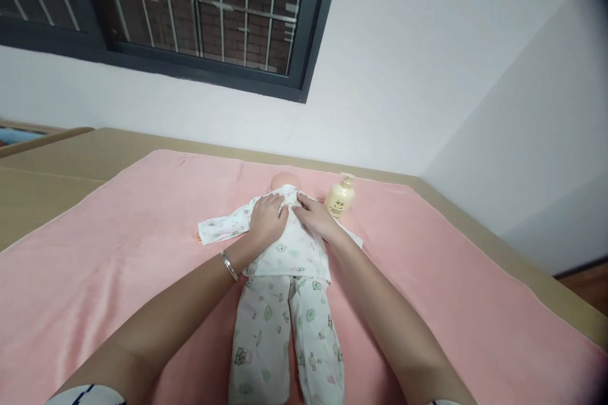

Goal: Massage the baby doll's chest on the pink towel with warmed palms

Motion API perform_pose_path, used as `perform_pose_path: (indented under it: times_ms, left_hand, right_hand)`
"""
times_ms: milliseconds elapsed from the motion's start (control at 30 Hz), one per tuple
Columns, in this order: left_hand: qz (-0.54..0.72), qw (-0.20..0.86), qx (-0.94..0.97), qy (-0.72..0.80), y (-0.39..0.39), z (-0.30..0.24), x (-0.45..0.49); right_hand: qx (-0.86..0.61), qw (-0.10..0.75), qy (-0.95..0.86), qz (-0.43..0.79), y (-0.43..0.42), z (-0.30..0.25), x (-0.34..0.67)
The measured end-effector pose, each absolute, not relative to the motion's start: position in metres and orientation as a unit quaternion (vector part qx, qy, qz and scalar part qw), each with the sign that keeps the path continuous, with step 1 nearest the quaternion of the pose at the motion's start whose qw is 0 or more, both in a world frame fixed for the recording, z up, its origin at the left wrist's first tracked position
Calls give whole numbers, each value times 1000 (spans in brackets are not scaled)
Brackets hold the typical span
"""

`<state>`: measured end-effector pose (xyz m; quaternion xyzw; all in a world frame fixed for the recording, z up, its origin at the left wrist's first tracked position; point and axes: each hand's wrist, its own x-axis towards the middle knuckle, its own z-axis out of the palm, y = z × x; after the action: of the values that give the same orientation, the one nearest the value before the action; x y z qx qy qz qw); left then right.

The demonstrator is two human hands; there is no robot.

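Note:
A baby doll (pixel 287 253) in a white printed long-sleeved top and matching trousers (pixel 263 335) lies stretched out, its bare head (pixel 285 180) pointing away from me. Which way its face is turned, I cannot tell. My left hand (pixel 268 218) rests flat on the left side of its upper body, fingers out towards the neckline. On the other side, my right hand (pixel 316 215) touches the top near the shoulder, thumb and fingers apart; some fingertips are hard to make out. The doll's left-hand sleeve (pixel 225 226) spreads sideways, while the opposite sleeve is partly hidden behind my right wrist.
A pale yellow pump bottle (pixel 340 196) stands just beyond my right hand. Under everything is a pink blanket (pixel 156 215) on a wooden-coloured surface (pixel 61 183). Behind rise a white wall (pixel 380 76) and a dark-framed window (pixel 304 76) with bars.

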<state>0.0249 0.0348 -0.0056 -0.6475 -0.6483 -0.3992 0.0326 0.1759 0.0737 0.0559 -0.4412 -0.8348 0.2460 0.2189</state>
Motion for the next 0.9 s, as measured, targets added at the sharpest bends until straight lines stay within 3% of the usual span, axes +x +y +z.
perform_pose_path:
  times_ms: [133, 300, 467, 633, 800, 900]
  left_hand:
    - [-451, 22, -632, -630, 35, -11, 22]
    - [-485, 14, -621, -616, 34, -13, 22]
    - [-484, 13, -626, -611, 34, -13, 22]
    - [-481, 15, -628, -612, 35, -13, 21]
    - [-470, 13, -634, -614, 35, -13, 21]
    - [-456, 8, -633, -626, 35, -10, 20]
  right_hand:
    - [-436, 324, -827, 147, 69, 43, 168]
    - [-370, 275, -880, 115, 58, 28, 157]
    - [-387, 346, -849, 99, 57, 28, 157]
    - [-385, 291, -869, 112, 57, 30, 158]
    - [-400, 324, -853, 92, 56, 33, 158]
    - [-395, 258, -879, 69, 50, 32, 155]
